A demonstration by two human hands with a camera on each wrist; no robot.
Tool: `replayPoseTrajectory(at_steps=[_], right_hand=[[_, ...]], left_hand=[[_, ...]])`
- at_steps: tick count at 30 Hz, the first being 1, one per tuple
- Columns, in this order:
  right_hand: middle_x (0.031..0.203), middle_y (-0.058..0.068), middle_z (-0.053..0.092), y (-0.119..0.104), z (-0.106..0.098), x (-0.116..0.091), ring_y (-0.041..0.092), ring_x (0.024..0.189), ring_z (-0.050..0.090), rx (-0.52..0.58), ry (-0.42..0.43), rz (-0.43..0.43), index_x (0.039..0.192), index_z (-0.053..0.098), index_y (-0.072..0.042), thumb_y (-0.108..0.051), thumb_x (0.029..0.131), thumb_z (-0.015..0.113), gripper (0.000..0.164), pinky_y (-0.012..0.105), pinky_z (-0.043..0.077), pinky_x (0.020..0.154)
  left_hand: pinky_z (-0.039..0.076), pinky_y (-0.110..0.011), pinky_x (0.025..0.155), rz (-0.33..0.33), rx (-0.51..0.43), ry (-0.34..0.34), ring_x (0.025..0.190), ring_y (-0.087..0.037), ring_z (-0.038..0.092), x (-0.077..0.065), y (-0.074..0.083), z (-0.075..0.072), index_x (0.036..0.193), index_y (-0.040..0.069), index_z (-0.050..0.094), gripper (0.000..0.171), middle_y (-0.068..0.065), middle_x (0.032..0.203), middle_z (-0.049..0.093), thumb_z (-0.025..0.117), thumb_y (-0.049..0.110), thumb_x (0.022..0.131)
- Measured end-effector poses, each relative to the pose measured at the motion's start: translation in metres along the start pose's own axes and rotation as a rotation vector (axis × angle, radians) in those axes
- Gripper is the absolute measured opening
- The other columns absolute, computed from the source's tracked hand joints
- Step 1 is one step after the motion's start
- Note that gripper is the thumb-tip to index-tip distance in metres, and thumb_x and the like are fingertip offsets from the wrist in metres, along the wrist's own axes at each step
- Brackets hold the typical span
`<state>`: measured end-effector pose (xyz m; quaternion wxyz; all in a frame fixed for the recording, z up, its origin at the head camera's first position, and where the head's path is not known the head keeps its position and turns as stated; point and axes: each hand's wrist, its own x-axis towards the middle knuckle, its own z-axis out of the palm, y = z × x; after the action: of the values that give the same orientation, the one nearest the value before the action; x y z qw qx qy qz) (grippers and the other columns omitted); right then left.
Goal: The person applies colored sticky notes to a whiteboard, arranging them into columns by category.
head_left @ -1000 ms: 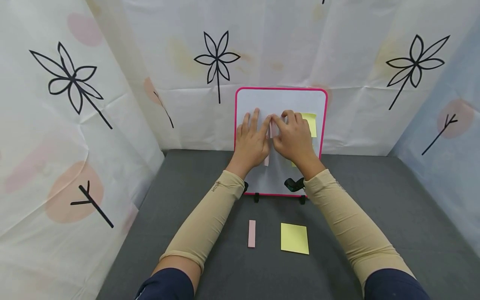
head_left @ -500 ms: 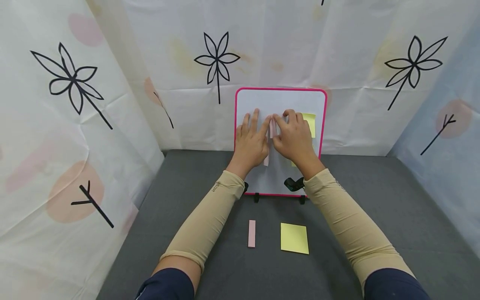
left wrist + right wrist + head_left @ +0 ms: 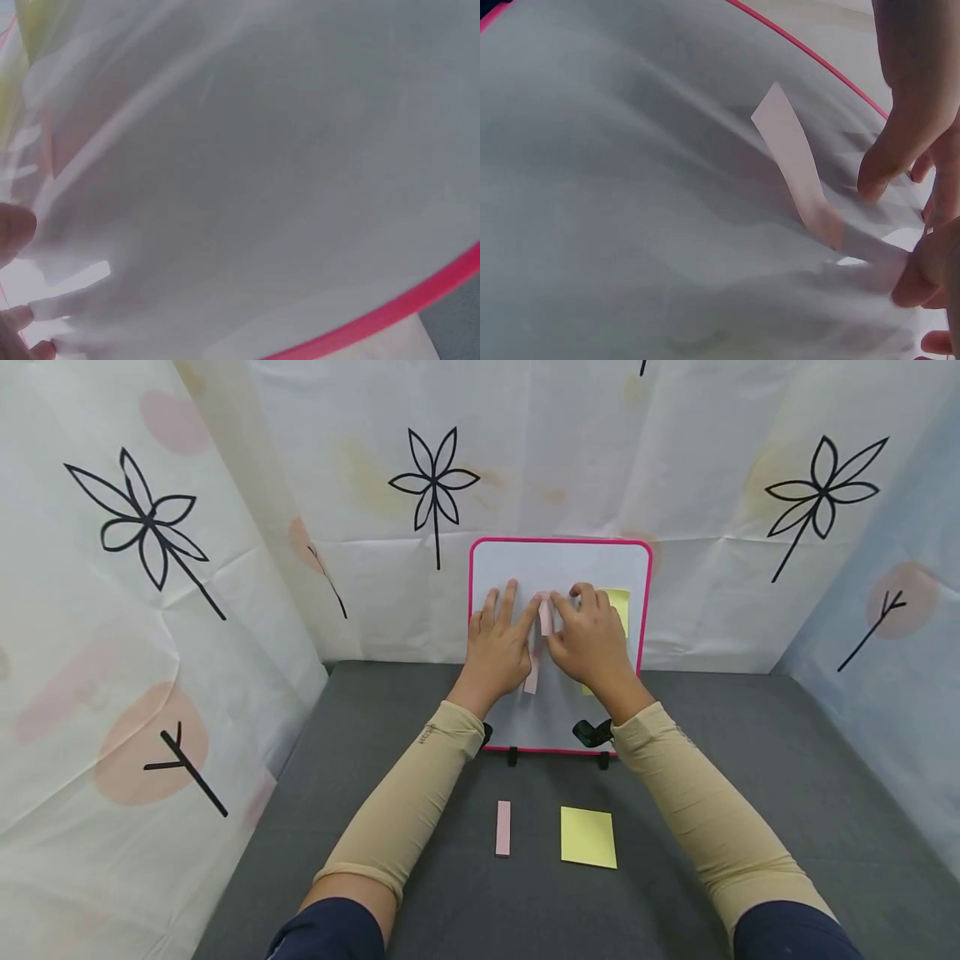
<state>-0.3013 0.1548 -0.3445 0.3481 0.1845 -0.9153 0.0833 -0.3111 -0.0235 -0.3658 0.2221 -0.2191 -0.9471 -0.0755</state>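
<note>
A white board [image 3: 510, 560] with a pink rim stands upright in the head view. My left hand [image 3: 497, 652] lies against its face with fingers stretched; the index fingertip touches the top of a narrow pink paper strip [image 3: 546, 617]. My right hand [image 3: 592, 643] is on the strip's other side, its index fingertip close to the strip's top edge. Below, another pink paper strip [image 3: 532, 678] is partly covered by my left hand. The right wrist view shows pink paper [image 3: 795, 157] curving off the board. A yellow sticky note [image 3: 619, 606] is partly behind my right hand.
On the grey table [image 3: 420, 877] lie a pad of pink strips [image 3: 503, 828] and a pad of yellow sticky notes [image 3: 588, 837]. Black feet [image 3: 512, 756] support the board. A white patterned cloth [image 3: 360, 602] hangs behind. More yellow paper [image 3: 587, 690] shows below the right hand.
My index fingertips have moved slightly apart, the right one to the right, and more of the upper pink strip shows between the hands. The pads on the table stay put.
</note>
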Motion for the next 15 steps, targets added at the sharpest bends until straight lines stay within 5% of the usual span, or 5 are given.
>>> replayPoseTrajectory(at_steps=[7,15], right_hand=[[0.131,0.028,0.06,0.009,-0.014,-0.019,0.049,0.109,0.06,0.035,0.077,-0.003,0.138,0.068,-0.001,-0.012,0.091,0.066,0.048,0.06,0.054,0.079],[0.133,0.028,0.057,0.02,-0.031,-0.055,0.048,0.112,0.057,0.102,0.073,0.027,0.141,0.065,-0.003,-0.031,0.1,0.064,0.05,0.061,0.05,0.091]], left_hand=[[0.032,-0.058,0.12,0.059,-0.023,0.037,0.156,-0.041,0.026,-0.013,-0.001,-0.006,0.169,0.022,0.03,0.072,-0.016,0.174,0.025,0.059,0.035,0.104],[0.039,-0.059,0.117,0.065,-0.109,0.047,0.152,-0.042,0.035,-0.057,-0.015,-0.004,0.161,0.015,0.045,0.07,-0.019,0.167,0.037,0.068,0.037,0.1]])
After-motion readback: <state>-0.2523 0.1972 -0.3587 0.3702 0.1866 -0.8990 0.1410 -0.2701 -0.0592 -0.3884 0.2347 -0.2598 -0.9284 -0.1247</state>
